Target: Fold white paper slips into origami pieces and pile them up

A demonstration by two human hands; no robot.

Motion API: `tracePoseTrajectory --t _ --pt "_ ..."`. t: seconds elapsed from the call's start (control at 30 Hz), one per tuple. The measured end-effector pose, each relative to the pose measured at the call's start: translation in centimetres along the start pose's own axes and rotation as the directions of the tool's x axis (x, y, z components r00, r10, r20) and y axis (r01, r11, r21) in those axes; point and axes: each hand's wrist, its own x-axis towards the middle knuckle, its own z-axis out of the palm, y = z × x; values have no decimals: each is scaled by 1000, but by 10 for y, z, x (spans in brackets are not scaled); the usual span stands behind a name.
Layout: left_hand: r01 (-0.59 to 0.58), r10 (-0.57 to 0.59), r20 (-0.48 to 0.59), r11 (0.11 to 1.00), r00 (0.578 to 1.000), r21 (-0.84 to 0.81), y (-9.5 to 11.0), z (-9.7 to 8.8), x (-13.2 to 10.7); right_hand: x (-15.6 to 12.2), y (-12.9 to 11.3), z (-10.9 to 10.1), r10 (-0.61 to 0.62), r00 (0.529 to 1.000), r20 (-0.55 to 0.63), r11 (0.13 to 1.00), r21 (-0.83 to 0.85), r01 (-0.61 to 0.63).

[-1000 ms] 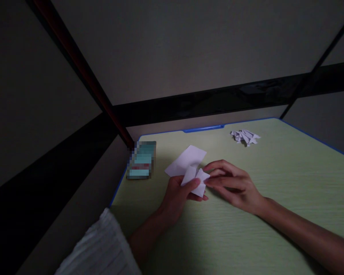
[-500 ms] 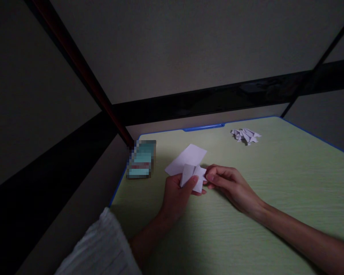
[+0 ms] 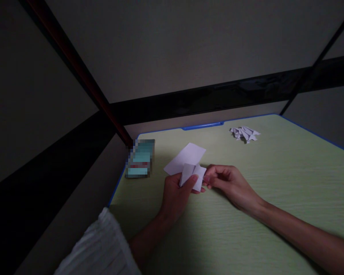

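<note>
Above the middle of the table, a small piece of folded white paper (image 3: 188,172) is pinched in my left hand (image 3: 176,194), the thumb lying across its front. The fingers behind it are mostly hidden. My right hand (image 3: 231,184) has its thumb and index finger closed on the right edge of the same folded paper, at a small flap. Just beyond my hands a flat sheet of white paper (image 3: 186,157) lies on the table, its near corner partly covered by the folded piece.
On the pale green table (image 3: 275,179) with a blue edge, a phone (image 3: 141,158) lies at the left, its screen blurred out. Several folded white paper shapes (image 3: 245,134) are heaped at the back right. A blue strip (image 3: 203,126) runs along the far edge, by the wall.
The right thumb and index finger have shifted slightly left on the folded paper's right edge, covering more of the small flap. The left hand keeps its hold; the view has moved slightly.
</note>
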Motion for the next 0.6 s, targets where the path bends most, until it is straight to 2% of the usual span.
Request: tracePoseTrajectory --t 0.2,0.37,0.6 --pt "69 -64 46 991 997 -118 -3 1 -1 -1 -2 -1 -110 994 9 992 -68 110" --pt "96 -77 94 972 993 -214 -9 0 1 -2 -5 1 -131 991 -18 986 -103 128" --pt "95 -90 66 992 994 -89 -2 0 1 -1 -2 0 -128 990 -63 985 -127 119"
